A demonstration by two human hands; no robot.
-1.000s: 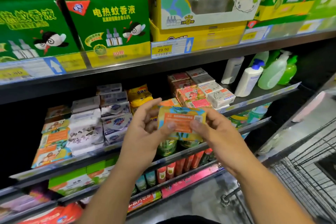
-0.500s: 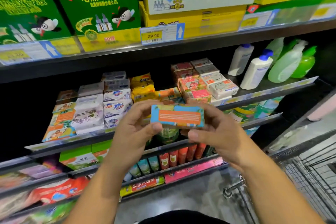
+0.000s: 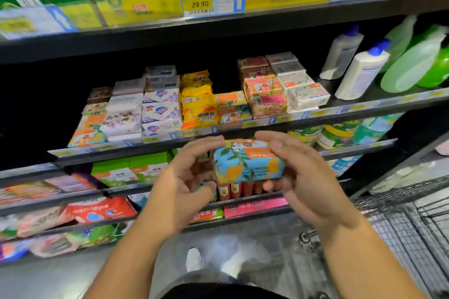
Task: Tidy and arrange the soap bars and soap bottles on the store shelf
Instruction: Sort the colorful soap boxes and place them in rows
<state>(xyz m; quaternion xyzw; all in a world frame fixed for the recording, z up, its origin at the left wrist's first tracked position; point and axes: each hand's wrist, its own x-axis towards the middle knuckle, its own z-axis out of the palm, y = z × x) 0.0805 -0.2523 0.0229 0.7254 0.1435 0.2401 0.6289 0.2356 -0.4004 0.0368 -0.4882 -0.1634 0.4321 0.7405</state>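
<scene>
Holding one soap bar [image 3: 247, 165], right hand [image 3: 308, 177] fingers wrap it; left hand [image 3: 184, 177] fingers curve loosely alongside.

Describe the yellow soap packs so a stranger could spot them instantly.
Find the shelf of soap bars below the 29.90 price tag. Mid-row, between white-and-blue boxes and orange bars, stand the yellow soap packs. They alone are crinkly yellow wrappers.
</scene>
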